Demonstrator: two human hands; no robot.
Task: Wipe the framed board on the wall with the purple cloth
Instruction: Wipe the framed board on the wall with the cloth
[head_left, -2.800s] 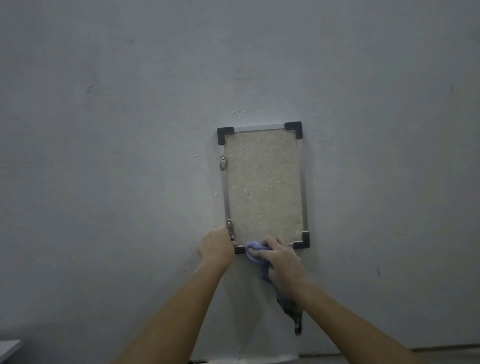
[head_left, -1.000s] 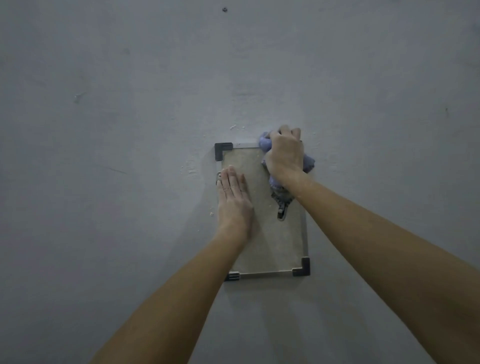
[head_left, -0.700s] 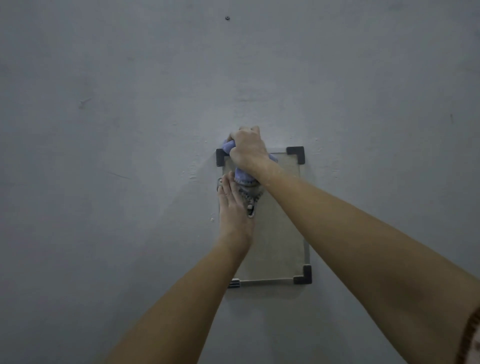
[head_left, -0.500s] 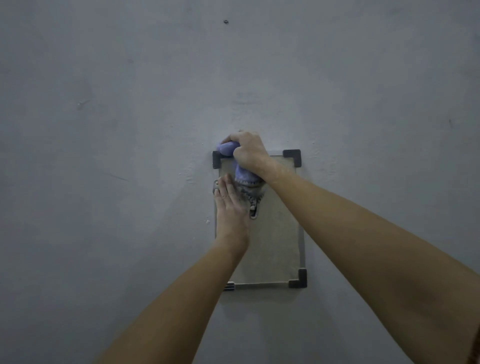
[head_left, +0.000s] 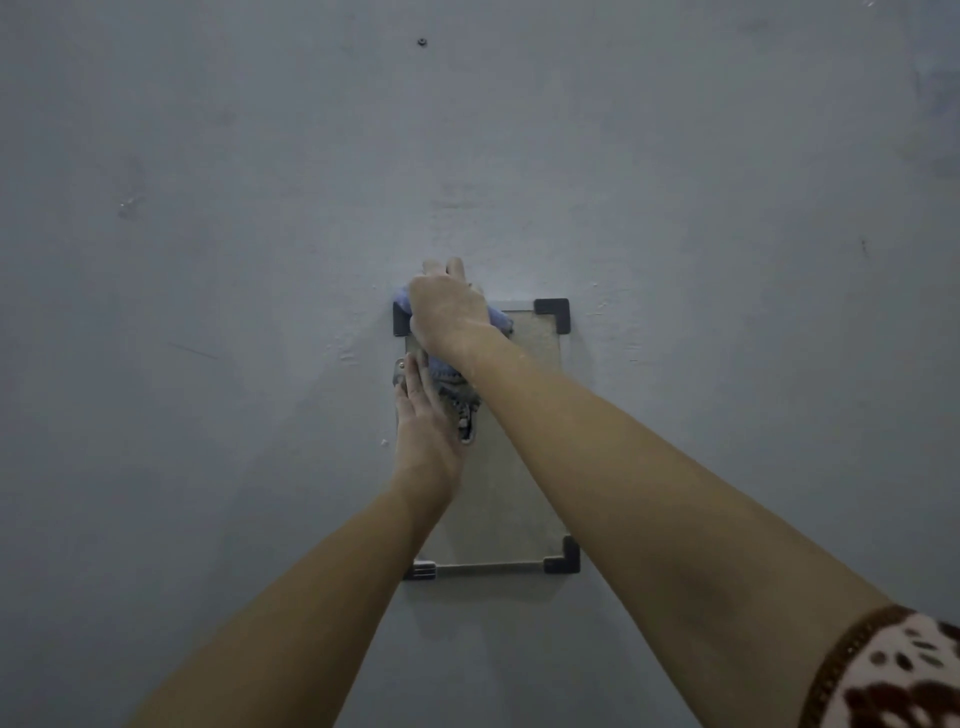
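Right hand (head_left: 448, 306) clenched around the bunched purple cloth (head_left: 497, 318), pressing it on the top left corner of the framed board (head_left: 524, 499), fingertips reaching just over the top edge onto the wall (head_left: 208, 260). Left hand (head_left: 423, 415) released, palm flat, fingers straight, laid on the board's left side just below the right hand; a grey patterned tail of cloth hangs between the two hands. Judgement: step in hand is the top rail and corner; best done with firm even pressure, the flat hand bracing the board so it does not swing, and the hanging tail tucked in so it does not drag. Board: upright rectangle, matte tan face, looks coarse and fibrous, thin pale metal rails, dark angular corner caps (head_left: 554, 312). Small metal bracket (head_left: 400, 370) at left rail. Wall: grey, dull, scuffed, chipped near the frame
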